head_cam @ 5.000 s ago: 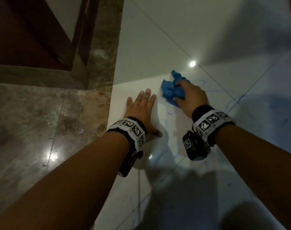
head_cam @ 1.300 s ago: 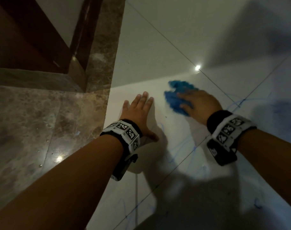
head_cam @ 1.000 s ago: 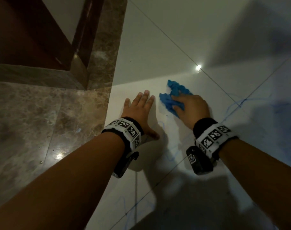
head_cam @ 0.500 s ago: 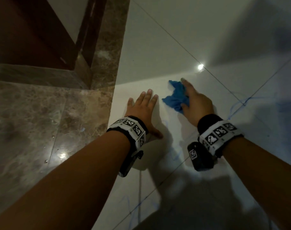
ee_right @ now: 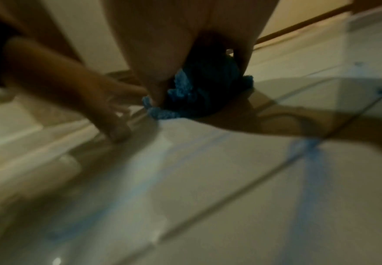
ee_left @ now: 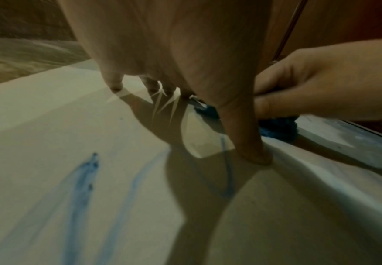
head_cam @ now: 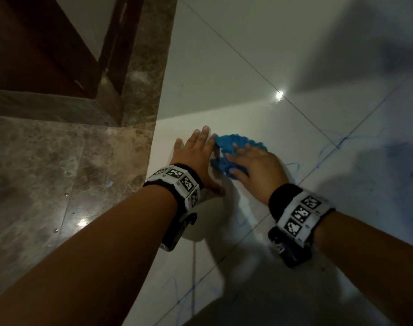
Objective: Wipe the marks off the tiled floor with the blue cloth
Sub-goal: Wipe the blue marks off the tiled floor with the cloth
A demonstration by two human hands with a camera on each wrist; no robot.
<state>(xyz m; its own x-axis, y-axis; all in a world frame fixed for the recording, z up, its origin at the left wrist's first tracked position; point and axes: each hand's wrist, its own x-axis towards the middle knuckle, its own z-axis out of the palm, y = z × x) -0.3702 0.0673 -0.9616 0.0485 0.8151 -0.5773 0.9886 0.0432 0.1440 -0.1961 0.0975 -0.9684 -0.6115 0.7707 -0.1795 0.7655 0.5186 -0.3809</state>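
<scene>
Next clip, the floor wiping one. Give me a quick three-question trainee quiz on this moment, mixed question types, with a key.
1. True or false: the left hand holds the blue cloth.
2. Which hand presses the cloth on the tiled floor? A) left B) right C) both
3. Fill in: the blue marks near the right hand are ____ wiped off.

Key: 1 false; 2 B; 3 not yet.

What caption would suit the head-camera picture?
Right hand rubs a blue cloth over pen marks while left hand braces flat on the white tiles.
</scene>
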